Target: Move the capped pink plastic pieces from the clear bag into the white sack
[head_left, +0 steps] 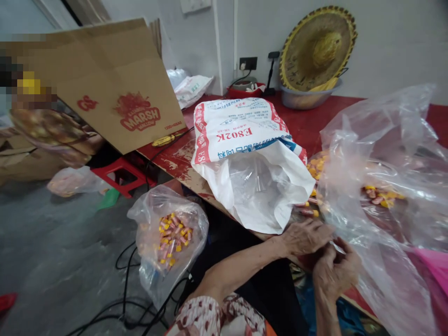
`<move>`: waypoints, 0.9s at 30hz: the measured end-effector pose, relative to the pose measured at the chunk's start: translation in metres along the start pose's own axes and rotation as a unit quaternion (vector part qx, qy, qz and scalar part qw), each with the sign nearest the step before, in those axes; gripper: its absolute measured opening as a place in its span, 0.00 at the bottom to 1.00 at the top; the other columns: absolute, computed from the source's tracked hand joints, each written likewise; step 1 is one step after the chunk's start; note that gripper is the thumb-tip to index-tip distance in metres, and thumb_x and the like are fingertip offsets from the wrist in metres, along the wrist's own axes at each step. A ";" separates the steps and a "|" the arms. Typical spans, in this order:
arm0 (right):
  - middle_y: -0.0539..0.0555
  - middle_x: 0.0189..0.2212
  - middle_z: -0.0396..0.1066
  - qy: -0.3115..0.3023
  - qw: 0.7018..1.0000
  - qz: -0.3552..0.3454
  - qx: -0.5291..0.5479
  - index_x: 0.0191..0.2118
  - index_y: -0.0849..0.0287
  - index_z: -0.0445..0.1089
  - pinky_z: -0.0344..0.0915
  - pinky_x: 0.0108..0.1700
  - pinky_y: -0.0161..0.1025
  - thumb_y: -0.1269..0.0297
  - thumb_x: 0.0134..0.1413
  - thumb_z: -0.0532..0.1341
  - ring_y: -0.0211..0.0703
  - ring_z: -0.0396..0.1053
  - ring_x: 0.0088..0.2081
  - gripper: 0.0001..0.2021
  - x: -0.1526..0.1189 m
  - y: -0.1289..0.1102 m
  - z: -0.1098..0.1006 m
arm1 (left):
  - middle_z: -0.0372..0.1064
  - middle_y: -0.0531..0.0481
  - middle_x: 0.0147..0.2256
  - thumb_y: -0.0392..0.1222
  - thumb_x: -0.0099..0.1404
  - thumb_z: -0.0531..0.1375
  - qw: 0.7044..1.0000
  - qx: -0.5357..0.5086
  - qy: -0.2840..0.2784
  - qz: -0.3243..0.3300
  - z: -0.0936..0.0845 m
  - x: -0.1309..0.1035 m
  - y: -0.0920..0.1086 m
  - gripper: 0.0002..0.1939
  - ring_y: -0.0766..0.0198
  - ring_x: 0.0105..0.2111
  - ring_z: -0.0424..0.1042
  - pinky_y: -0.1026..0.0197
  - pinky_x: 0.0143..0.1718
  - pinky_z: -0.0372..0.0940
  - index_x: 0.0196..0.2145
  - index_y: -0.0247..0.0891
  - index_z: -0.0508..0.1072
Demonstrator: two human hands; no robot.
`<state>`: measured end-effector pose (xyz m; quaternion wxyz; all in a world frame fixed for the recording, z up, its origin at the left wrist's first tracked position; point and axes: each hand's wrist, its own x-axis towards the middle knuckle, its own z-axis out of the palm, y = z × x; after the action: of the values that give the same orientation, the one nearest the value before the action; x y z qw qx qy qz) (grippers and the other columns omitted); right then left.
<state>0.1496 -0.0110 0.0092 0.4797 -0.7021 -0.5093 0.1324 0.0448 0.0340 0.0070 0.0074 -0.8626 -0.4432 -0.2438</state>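
My left hand (pixel 308 237) reaches across the red table's near edge, its fingers bent toward my right hand (pixel 338 269). The right hand's fingers are curled up close to the left fingertips. A small pale bit shows between the hands, but what they hold is too hidden to name. Just beyond them lie small pink tubes with yellow caps (pixel 308 212). A large clear plastic bag (pixel 345 186), with more capped tubes showing through it, spreads beside the right hand. Left of my hands a white printed sack (pixel 241 133) lies with its open mouth facing me.
A clear bag (pixel 149 242) of capped tubes hangs low beside the table. Black cables (pixel 126 298) cross the floor. A cardboard box (pixel 105 79) stands at left, near a red stool (pixel 122 175) and another person. A straw hat (pixel 315 51) leans in a basin (pixel 308 99).
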 end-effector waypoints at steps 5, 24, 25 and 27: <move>0.58 0.33 0.70 -0.007 1.000 -0.027 -0.015 0.44 0.60 0.75 0.65 0.48 0.53 0.52 0.54 0.55 0.56 0.67 0.37 0.20 0.001 0.005 0.002 | 0.76 0.42 0.42 0.41 0.79 0.53 0.999 -0.026 0.003 -0.027 0.007 0.002 0.002 0.12 0.58 0.45 0.76 0.61 0.39 0.70 0.51 0.31 0.73; 0.60 0.34 0.71 -0.027 0.996 -0.079 0.026 0.38 0.57 0.69 0.66 0.51 0.57 0.45 0.50 0.52 0.57 0.69 0.41 0.21 0.008 0.014 0.014 | 0.78 0.42 0.52 0.39 0.71 0.61 0.990 -0.074 0.021 -0.118 -0.016 -0.009 0.004 0.19 0.56 0.49 0.79 0.55 0.46 0.76 0.57 0.35 0.71; 0.62 0.36 0.72 -0.031 0.997 -0.070 0.032 0.39 0.58 0.69 0.65 0.52 0.57 0.45 0.50 0.52 0.57 0.69 0.42 0.22 0.008 0.012 0.014 | 0.77 0.42 0.52 0.38 0.71 0.61 0.990 -0.077 0.022 -0.114 -0.017 -0.009 0.004 0.18 0.56 0.49 0.79 0.56 0.46 0.76 0.57 0.35 0.71; 0.65 0.40 0.73 -0.035 0.997 -0.047 0.051 0.41 0.58 0.69 0.66 0.54 0.57 0.45 0.50 0.51 0.58 0.70 0.45 0.23 0.007 0.008 0.013 | 0.77 0.41 0.50 0.35 0.71 0.59 0.990 -0.087 0.029 -0.104 -0.016 -0.009 0.003 0.15 0.57 0.49 0.78 0.57 0.46 0.76 0.55 0.34 0.71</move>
<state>0.1488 0.0013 -0.0021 0.5023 -0.6469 -0.5511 0.1595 0.0357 0.0212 0.0180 -0.0805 -0.8018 -0.5072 -0.3055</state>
